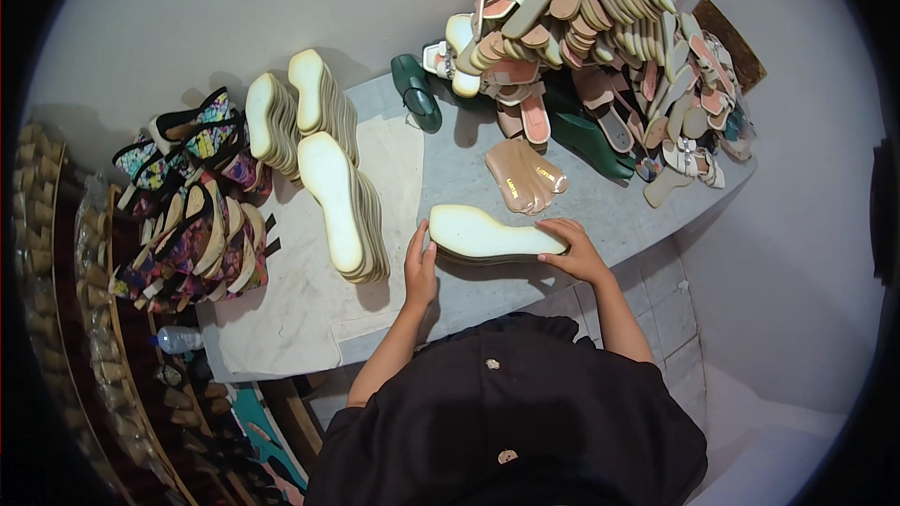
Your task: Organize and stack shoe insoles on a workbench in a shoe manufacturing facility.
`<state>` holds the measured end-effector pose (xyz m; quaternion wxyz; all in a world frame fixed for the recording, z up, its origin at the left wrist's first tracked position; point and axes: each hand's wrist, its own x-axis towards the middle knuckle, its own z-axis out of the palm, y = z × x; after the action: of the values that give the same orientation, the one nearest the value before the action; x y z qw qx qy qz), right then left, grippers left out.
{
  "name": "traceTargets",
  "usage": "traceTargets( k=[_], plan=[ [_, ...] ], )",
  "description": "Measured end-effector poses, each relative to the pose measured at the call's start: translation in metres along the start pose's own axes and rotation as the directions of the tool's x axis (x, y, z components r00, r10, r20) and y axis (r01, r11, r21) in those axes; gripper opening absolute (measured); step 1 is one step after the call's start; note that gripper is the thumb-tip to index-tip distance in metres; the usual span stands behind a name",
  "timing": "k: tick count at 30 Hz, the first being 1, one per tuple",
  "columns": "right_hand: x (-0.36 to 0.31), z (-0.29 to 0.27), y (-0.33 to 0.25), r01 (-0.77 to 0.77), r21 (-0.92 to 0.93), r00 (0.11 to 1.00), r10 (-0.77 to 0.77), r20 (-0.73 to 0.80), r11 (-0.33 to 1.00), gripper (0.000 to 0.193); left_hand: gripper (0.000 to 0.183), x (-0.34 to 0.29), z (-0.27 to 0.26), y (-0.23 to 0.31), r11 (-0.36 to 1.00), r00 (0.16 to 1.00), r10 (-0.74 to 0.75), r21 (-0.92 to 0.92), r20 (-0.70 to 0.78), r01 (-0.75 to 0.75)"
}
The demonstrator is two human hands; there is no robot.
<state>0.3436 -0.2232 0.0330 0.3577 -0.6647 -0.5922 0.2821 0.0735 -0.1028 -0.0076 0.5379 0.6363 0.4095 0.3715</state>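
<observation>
A short stack of pale shoe insoles [487, 234] lies crosswise near the table's front edge, between my two hands. My left hand [420, 264] is pressed against the broad left end, its fingers along the side. At the other, narrower end, my right hand [574, 251] grips the stack, fingers over the top and thumb on the near side. Just beyond lie several thin tan sock liners [514, 176], fanned out. Three taller stacks of similar insoles stand to the left, the nearest stack [336, 201] being closest to my left hand.
The grey table [445, 164] carries a big heap of insoles and sandals [600, 28] at the back right. A dark green shoe last [415, 94] stands near the wall. Patterned wedge shoes [202, 234] pile up at left, beside shelves of wedge heels [98, 272] and a plastic bottle [178, 339].
</observation>
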Motion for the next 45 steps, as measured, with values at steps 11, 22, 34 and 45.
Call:
traceTargets(
  k=[11, 22, 34, 45],
  plan=[
    [-0.005, 0.007, 0.016, -0.070, -0.042, 0.997, 0.070, 0.019, 0.997, 0.060, 0.046, 0.013, 0.048, 0.052, 0.758, 0.916, 0.355, 0.517, 0.185, -0.398],
    [0.021, -0.044, 0.069, 0.019, 0.312, 0.987, 0.031, -0.155, 0.950, 0.059, 0.043, 0.020, 0.080, 0.041, 0.385, 0.911, 0.240, 0.828, 0.336, -0.407],
    [0.141, -0.261, 0.198, -0.688, 0.206, 0.439, 0.626, -0.644, 0.695, 0.082, 0.042, 0.021, 0.135, 0.117, 0.541, 0.992, 0.101, 0.841, -0.070, 0.005],
    [0.144, -0.275, 0.256, -0.166, 0.493, 0.492, 0.505, -0.709, 0.854, 0.070, 0.036, 0.012, 0.166, 0.131, 0.560, 0.983, 0.149, 0.828, -0.103, 0.002]
  ],
)
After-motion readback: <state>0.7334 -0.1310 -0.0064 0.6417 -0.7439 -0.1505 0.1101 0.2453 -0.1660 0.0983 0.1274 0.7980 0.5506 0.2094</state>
